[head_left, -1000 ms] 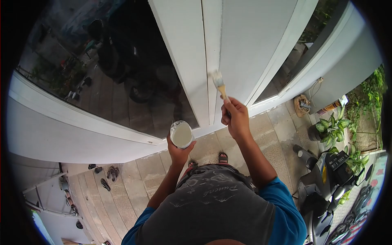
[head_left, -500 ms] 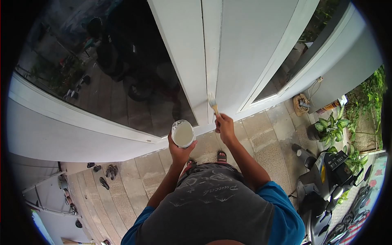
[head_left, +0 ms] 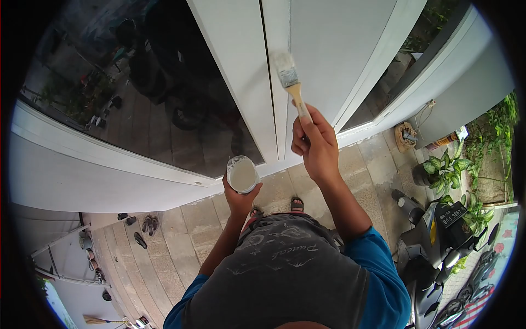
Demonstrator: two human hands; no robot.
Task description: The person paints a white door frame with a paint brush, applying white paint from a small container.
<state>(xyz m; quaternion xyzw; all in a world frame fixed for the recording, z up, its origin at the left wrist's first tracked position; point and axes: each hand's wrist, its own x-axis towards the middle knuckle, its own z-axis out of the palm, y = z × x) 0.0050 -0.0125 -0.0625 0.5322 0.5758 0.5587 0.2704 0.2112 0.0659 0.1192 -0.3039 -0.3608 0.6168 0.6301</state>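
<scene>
My left hand (head_left: 239,198) is wrapped round a round white tub (head_left: 243,175) with pale paint inside, its open top facing up. Between the fingers of my right hand (head_left: 318,143) is the wooden handle of a flat paintbrush (head_left: 289,73). White paint coats the bristles, which point away from me in front of the white door frame (head_left: 279,71). Whether the bristles touch the frame, I cannot tell. A dark glass pane (head_left: 159,93) stands to the left of the frame.
Tiled floor (head_left: 192,236) lies under my feet. At the right are a bag (head_left: 405,137), a potted plant (head_left: 446,167) and a parked motorbike (head_left: 433,236). Several sandals (head_left: 141,240) and a broom (head_left: 98,319) lie at the left.
My right hand has risen with the brush, which looks larger and higher in the view. The tub in my left hand has shifted slightly left and up.
</scene>
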